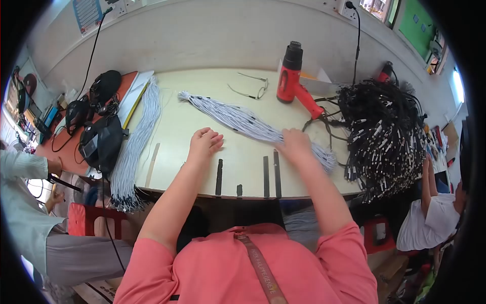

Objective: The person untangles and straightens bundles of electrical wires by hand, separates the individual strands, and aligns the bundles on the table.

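A long bundle of thin white wires (228, 114), flecked with dark marks, lies slantwise across the pale table. My right hand (295, 144) is closed over its lower right part, and the loose wire ends (325, 157) fan out beyond the fingers. The hand hides the wires beneath it. My left hand (205, 143) is just above the table, left of the bundle and apart from it. Its fingers are loosely bent, with nothing visible in them.
A red heat gun (292, 76) stands behind the bundle, beside eyeglasses (253, 87). Black cables (382, 137) heap at the right edge; more white wires (136, 147) hang over the left edge. Dark strips (267, 175) mark the table front. People (430, 223) are on both sides.
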A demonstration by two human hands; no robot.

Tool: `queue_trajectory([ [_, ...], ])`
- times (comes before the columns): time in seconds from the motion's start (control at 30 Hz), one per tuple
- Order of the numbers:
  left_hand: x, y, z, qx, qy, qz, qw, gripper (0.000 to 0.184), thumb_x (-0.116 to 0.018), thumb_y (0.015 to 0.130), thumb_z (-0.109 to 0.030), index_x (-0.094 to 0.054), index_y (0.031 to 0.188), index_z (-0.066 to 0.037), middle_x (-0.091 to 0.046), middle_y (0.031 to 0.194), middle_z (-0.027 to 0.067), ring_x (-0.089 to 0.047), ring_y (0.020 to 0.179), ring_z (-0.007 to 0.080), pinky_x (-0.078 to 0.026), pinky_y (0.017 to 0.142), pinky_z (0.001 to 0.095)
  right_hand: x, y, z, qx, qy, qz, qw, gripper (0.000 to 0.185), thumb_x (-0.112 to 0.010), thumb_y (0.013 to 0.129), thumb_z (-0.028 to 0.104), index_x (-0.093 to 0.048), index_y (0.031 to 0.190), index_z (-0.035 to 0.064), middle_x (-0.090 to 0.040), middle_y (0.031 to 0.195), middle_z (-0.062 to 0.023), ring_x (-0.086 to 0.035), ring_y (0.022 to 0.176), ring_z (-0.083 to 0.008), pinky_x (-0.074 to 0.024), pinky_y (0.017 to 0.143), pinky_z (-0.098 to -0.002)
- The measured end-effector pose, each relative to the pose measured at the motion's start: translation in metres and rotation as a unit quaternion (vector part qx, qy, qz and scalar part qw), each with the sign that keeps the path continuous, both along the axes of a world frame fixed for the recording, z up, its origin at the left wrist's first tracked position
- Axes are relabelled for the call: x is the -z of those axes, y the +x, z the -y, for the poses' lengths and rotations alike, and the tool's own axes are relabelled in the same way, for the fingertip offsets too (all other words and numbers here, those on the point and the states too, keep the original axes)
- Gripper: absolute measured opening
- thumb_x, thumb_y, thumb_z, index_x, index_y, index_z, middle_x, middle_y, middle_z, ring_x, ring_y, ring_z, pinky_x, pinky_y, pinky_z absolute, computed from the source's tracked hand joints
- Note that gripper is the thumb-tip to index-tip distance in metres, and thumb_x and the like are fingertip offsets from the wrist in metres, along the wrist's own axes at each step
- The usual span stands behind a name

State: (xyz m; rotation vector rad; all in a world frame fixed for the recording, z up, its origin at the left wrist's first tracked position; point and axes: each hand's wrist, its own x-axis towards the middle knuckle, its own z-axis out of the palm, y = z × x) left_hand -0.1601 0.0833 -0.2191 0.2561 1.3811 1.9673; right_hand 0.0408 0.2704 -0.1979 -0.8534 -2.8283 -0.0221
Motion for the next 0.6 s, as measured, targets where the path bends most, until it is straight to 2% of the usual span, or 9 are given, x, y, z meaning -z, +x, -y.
queue_trajectory([
  [0.03, -0.001, -0.002, 0.001, -0.004, 0.002, 0.016, 1.000, 0.046, -0.049, 0.092, -0.014, -0.032, 0.126, 0.010, -0.047, 0.118, 0.0224, -0.056, 0.105, 0.0293, -0.051, 0.086, 0.0352, -0.003, 0.000, -0.002, 0.006, -0.040, 0.033, 0.999, 0.044, -0.067, 0.076, 0.034, -0.059, 0.106, 0.0024, -0.061, 0.101, -0.0158, -0.056, 0.101, -0.0326, -0.0437, 0.087, -0.0388],
  [0.13, 0.007, -0.021, -0.003, -0.026, 0.063, 0.097, 0.993, 0.049, -0.049, 0.092, -0.016, -0.028, 0.127, 0.011, -0.042, 0.122, 0.0239, -0.052, 0.110, 0.0326, -0.049, 0.089, 0.0388, -0.007, 0.005, 0.008, -0.032, -0.103, -0.009, 0.994, 0.039, -0.067, 0.076, 0.037, -0.061, 0.094, 0.0026, -0.064, 0.089, -0.0151, -0.061, 0.090, -0.0306, -0.0473, 0.078, -0.0381],
  [0.23, 0.010, -0.042, -0.012, -0.069, 0.066, 0.128, 0.987, 0.049, -0.050, 0.092, -0.019, -0.030, 0.125, 0.011, -0.042, 0.122, 0.0233, -0.052, 0.109, 0.0332, -0.048, 0.088, 0.0395, -0.032, 0.012, 0.033, -0.034, -0.283, -0.081, 0.955, 0.038, -0.065, 0.076, 0.037, -0.060, 0.091, 0.0025, -0.063, 0.086, -0.0171, -0.062, 0.084, -0.0327, -0.0476, 0.074, -0.0410],
  [0.27, 0.012, -0.053, -0.017, -0.098, 0.051, 0.098, 0.989, 0.049, -0.052, 0.092, -0.020, -0.032, 0.124, 0.011, -0.044, 0.119, 0.0223, -0.053, 0.106, 0.0318, -0.048, 0.086, 0.0391, -0.028, 0.014, 0.036, -0.050, -0.305, -0.114, 0.944, 0.038, -0.065, 0.077, 0.037, -0.059, 0.089, 0.0020, -0.063, 0.085, -0.0175, -0.061, 0.082, -0.0353, -0.0470, 0.072, -0.0427],
  [0.33, 0.019, -0.085, -0.027, -0.150, 0.021, 0.038, 0.988, 0.049, -0.054, 0.090, -0.022, -0.037, 0.121, 0.011, -0.048, 0.113, 0.0203, -0.054, 0.101, 0.0292, -0.048, 0.084, 0.0385, -0.026, 0.015, 0.050, -0.064, -0.236, -0.087, 0.966, 0.037, -0.064, 0.077, 0.036, -0.058, 0.089, 0.0013, -0.062, 0.084, -0.0179, -0.060, 0.081, -0.0357, -0.0469, 0.072, -0.0426],
  [0.43, 0.032, -0.144, -0.039, -0.160, -0.074, -0.079, 0.981, 0.034, -0.062, 0.084, -0.021, -0.051, 0.099, 0.008, -0.048, 0.068, 0.0053, -0.049, 0.056, 0.0151, -0.048, 0.052, 0.0293, -0.005, 0.022, 0.061, -0.101, -0.163, -0.076, 0.978, 0.033, -0.064, 0.078, 0.032, -0.057, 0.090, 0.0016, -0.060, 0.084, -0.0168, -0.058, 0.082, -0.0352, -0.0464, 0.072, -0.0439],
  [0.53, 0.015, -0.159, -0.055, -0.188, -0.150, -0.131, 0.962, 0.037, -0.067, 0.079, -0.024, -0.053, 0.092, 0.007, -0.051, 0.065, 0.0067, -0.051, 0.051, 0.0160, -0.048, 0.047, 0.0303, 0.004, 0.024, 0.070, -0.125, -0.086, -0.117, 0.982, 0.027, -0.066, 0.076, 0.025, -0.055, 0.088, 0.0032, -0.057, 0.081, -0.0141, -0.056, 0.079, -0.0339, -0.0465, 0.068, -0.0447],
  [0.6, 0.001, -0.172, -0.064, -0.145, -0.257, -0.135, 0.946, 0.040, -0.069, 0.077, -0.026, -0.053, 0.093, 0.008, -0.056, 0.069, 0.0107, -0.056, 0.056, 0.0181, -0.050, 0.050, 0.0310, 0.001, 0.024, 0.080, -0.116, -0.055, -0.106, 0.986, 0.027, -0.068, 0.073, 0.023, -0.053, 0.086, 0.0030, -0.056, 0.079, -0.0132, -0.056, 0.077, -0.0322, -0.0471, 0.066, -0.0428],
])
